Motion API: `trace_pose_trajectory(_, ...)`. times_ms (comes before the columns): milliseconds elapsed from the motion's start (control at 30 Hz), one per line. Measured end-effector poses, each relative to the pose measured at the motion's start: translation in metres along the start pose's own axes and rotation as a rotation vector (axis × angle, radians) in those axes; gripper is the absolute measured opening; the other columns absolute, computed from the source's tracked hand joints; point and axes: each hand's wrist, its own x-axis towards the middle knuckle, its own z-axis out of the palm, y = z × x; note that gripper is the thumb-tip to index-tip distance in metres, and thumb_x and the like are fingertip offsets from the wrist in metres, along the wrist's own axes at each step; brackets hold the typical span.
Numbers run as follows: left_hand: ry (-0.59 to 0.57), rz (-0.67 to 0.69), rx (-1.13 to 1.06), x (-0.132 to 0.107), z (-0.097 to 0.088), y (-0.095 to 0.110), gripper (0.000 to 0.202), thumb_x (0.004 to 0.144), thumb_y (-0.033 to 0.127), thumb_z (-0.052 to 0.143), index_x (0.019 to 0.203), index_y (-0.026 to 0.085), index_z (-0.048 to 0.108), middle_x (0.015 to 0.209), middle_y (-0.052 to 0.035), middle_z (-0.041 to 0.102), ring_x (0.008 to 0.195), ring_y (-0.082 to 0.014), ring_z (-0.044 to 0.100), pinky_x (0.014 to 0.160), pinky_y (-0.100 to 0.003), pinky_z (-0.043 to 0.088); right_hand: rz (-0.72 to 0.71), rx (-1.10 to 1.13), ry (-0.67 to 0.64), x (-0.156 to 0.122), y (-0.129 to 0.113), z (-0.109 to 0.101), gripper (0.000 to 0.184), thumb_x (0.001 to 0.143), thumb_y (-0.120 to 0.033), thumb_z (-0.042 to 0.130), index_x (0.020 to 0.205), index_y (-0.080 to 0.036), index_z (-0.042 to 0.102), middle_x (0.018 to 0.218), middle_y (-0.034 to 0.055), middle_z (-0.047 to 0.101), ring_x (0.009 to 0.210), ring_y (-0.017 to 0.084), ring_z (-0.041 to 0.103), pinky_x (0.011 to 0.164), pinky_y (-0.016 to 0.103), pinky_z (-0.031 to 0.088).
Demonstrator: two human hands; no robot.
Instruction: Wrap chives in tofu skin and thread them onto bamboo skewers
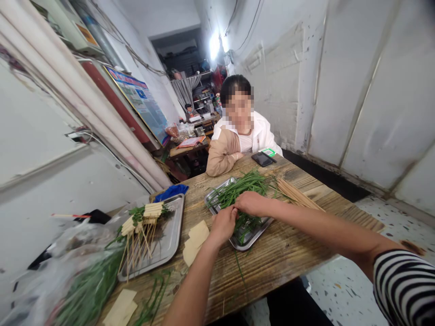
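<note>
A heap of green garlic chives (243, 185) lies across a metal tray (245, 246). Over the tray's near side, my left hand (224, 222) and my right hand (250, 203) meet, fingertips touching. Both have their fingers pinched. Chives show right behind and below my right hand, which appears to grip some of them; what sits in my left fingertips is hidden. Beside my left forearm, flat pale tofu sheets (196, 240) rest on the wooden table (272, 258). Thin wooden skewers (297, 194) lie in a bundle to the right of the tray.
To the left, a second tray (171, 246) carries skewered tofu rolls (152, 210) with green leaves. Plastic-bagged greens (90, 290) and more tofu sheets (120, 308) lie nearer. Across the table sits a person (224, 151), arms on the edge, by a phone (262, 158).
</note>
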Motion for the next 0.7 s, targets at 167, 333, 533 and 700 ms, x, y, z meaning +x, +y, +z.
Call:
trace_pose_trajectory(167,-0.058,-0.043,0.115,0.003,0.006,0.007,0.034,0.093,0.027,0.03,0.09,0.015,0.062,0.091,-0.0133,0.07,0.082,-0.0218,0.065,0.068,-0.029,0.042,0.019,-0.007,-0.034,-0.001,0.001,0.004,0.02,0.087,-0.012,0.046,0.091,-0.01,0.066,0.087,0.011,0.068,0.082,0.02,0.062,0.066,0.027,0.04)
trace_pose_trajectory(333,-0.099,0.0,0.293,0.001,-0.009,0.004,0.024,0.085,0.013,0.037,0.093,0.014,0.06,0.097,-0.0163,0.067,0.095,-0.0245,0.063,0.08,-0.033,0.042,-0.012,-0.092,-0.003,-0.014,0.013,0.019,0.02,0.09,-0.016,0.044,0.099,-0.01,0.062,0.088,0.01,0.065,0.085,0.02,0.059,0.072,0.03,0.041)
trace_pose_trajectory(533,-0.147,0.001,0.428,-0.013,-0.048,-0.014,0.026,0.086,0.014,0.036,0.09,0.013,0.061,0.095,-0.017,0.068,0.091,-0.0244,0.064,0.077,-0.033,0.044,0.139,-0.196,-0.068,-0.04,0.033,0.008,0.019,0.087,-0.015,0.048,0.094,-0.01,0.065,0.093,0.0135,0.063,0.095,0.023,0.054,0.08,0.034,0.039)
trace_pose_trajectory(700,-0.157,0.032,0.477,-0.022,-0.056,-0.008,0.027,0.085,0.012,0.034,0.091,0.012,0.061,0.095,-0.0171,0.068,0.092,-0.0254,0.064,0.079,-0.035,0.044,0.168,0.087,0.085,-0.028,0.002,-0.042,0.025,0.088,-0.031,0.054,0.104,-0.015,0.065,0.097,0.0105,0.064,0.093,0.02,0.057,0.075,0.027,0.04)
